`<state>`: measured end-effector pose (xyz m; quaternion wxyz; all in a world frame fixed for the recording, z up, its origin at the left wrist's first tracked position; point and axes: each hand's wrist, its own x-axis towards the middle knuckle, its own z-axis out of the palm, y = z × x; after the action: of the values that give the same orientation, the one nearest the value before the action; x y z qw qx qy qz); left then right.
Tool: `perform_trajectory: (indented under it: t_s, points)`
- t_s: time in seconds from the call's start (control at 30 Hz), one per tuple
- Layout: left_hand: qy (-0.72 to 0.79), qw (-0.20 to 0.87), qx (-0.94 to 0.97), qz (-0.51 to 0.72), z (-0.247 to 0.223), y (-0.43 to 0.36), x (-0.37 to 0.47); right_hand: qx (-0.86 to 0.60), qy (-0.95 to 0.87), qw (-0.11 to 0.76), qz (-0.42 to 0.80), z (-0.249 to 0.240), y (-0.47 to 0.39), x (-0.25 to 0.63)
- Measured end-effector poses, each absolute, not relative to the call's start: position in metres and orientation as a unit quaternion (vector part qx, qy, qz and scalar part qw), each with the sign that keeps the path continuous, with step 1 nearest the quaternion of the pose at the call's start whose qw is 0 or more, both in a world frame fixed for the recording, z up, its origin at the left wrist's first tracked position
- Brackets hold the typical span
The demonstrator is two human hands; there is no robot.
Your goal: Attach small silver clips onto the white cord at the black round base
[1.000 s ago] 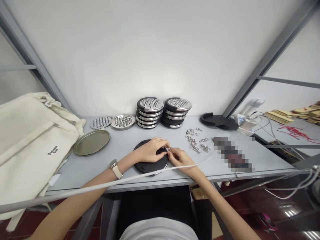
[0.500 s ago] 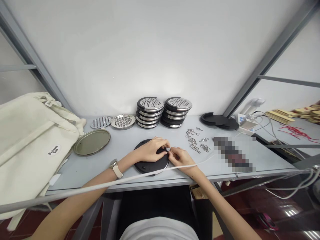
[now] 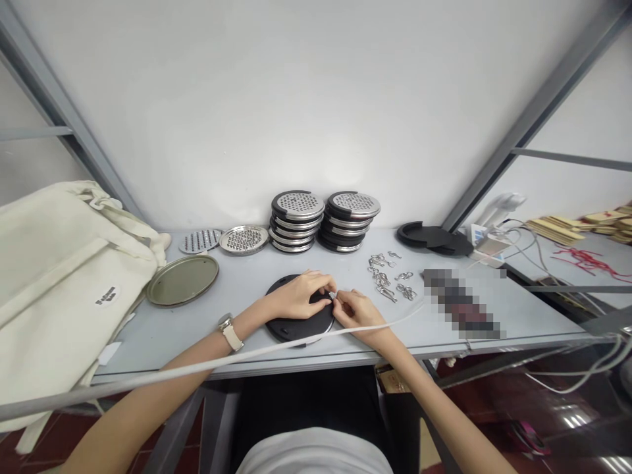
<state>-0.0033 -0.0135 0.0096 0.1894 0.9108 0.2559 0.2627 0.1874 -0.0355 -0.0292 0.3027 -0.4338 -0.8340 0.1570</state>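
A round black disc [image 3: 301,326] with a silvery rim lies flat near the table's front edge. My left hand [image 3: 303,296] rests over it, thumb and fingers closed at the disc's right edge. There a small metal clasp [image 3: 332,295] shows between my hands. From the right, my right hand [image 3: 356,315] pinches at the same clasp with thumb and forefinger. Fingers hide most of the clasp, so I cannot tell whether it is hooked to the disc. Several loose metal clasps with rings [image 3: 380,280] are scattered to the right of my hands.
Behind stand two stacks of round graters, a left one [image 3: 297,224] and a right one [image 3: 350,224]. Grater plates [image 3: 243,240] and an olive lid [image 3: 182,281] lie left, near a cream bag [image 3: 74,283]. Black holders [image 3: 424,235] sit right. A white cable [image 3: 197,366] crosses the foreground.
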Motion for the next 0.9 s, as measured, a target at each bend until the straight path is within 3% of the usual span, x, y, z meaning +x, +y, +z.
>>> perform_trajectory:
  t_s: [0.3,0.5,0.7,0.8,0.9]
  points:
    - [0.256,0.191,0.911,0.260,0.009,-0.014,-0.004,-0.439,-0.831,0.292,0.175,-0.027,-0.036,0.187]
    - [0.282,0.128,0.927,0.213,0.016,-0.012,-0.007,-0.442,-0.828,0.280,0.201,-0.027,-0.035,0.188]
    - [0.412,0.064,0.883,0.218,0.048,-0.060,-0.031,-0.456,-0.824,0.280,0.185,-0.027,-0.036,0.187]
    - [0.456,0.134,0.856,0.200,0.055,-0.119,-0.040,-0.455,-0.823,0.283,0.188,-0.028,-0.036,0.187]
    - [0.321,0.289,0.882,0.186,0.053,-0.176,-0.041,-0.452,-0.822,0.287,0.195,-0.028,-0.036,0.187]
